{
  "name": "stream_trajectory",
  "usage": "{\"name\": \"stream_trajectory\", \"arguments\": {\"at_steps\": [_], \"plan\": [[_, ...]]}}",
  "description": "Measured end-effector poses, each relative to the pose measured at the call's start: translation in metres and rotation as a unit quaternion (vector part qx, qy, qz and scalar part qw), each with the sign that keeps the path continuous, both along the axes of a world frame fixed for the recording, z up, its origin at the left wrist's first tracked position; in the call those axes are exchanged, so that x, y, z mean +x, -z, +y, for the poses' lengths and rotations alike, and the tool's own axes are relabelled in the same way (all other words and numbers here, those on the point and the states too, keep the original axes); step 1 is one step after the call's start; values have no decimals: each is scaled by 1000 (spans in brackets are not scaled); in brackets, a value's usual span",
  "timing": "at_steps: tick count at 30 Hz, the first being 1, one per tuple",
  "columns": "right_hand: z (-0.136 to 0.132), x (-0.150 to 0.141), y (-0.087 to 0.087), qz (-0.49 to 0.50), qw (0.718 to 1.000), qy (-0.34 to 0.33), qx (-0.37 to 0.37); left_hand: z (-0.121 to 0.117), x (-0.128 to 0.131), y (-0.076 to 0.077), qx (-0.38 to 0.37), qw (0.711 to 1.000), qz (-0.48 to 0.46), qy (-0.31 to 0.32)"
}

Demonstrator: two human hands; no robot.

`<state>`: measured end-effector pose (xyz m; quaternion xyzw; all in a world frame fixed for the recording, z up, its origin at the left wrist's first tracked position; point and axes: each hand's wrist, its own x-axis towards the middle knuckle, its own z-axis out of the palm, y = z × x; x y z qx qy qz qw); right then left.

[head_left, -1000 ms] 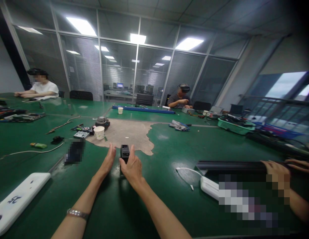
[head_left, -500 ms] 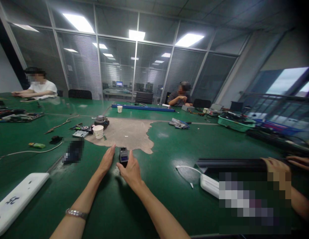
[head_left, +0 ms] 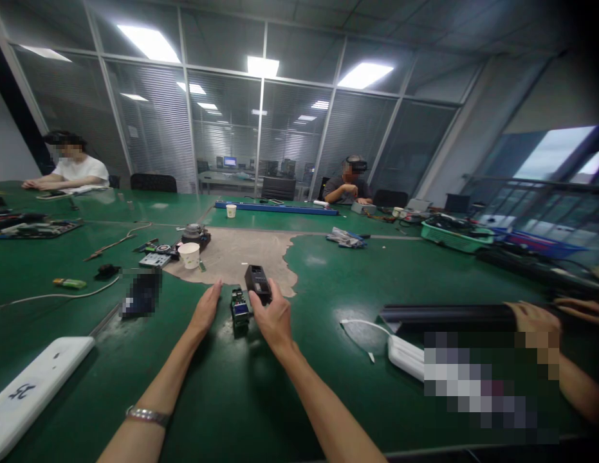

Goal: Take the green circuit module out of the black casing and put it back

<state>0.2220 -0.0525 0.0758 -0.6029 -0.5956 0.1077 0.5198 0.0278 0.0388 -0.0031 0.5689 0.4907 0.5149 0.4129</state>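
My right hand [head_left: 273, 314] grips a black plastic housing [head_left: 257, 281], held tilted just above the table. To its left, a small green circuit board [head_left: 240, 310] with a dark blue display stands on the green tabletop, apart from the housing. Left of the board, my left hand [head_left: 207, 308] rests on its edge with fingers stretched out and holds nothing. A metal watch band [head_left: 147, 415] circles my left wrist.
A paper cup [head_left: 190, 255] and drive parts [head_left: 154, 260] sit on a brown worn patch [head_left: 236, 251]. White power strips [head_left: 43, 386] lie left and right. A co-worker's hand [head_left: 535, 321] touches a long black bar [head_left: 448, 316]. Two people sit across the table.
The black housing has come off the circuit board and moved up and right in my right hand. The bare board now shows. My left hand has barely moved.
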Motion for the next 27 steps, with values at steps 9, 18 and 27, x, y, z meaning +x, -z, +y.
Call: {"name": "stream_trajectory", "arguments": {"at_steps": [9, 18, 27], "plan": [[-10, 59, 40, -25, 996, 54, -71, -3, 1, -4, -9, 1000, 28, -4], [-13, 53, 71, -89, 993, 67, -45, -2, -2, 0, -21, 1000, 6, -10], [-16, 56, 60, -27, 997, 47, -61, 4, -3, 8, -13, 997, -74, -20]]}}
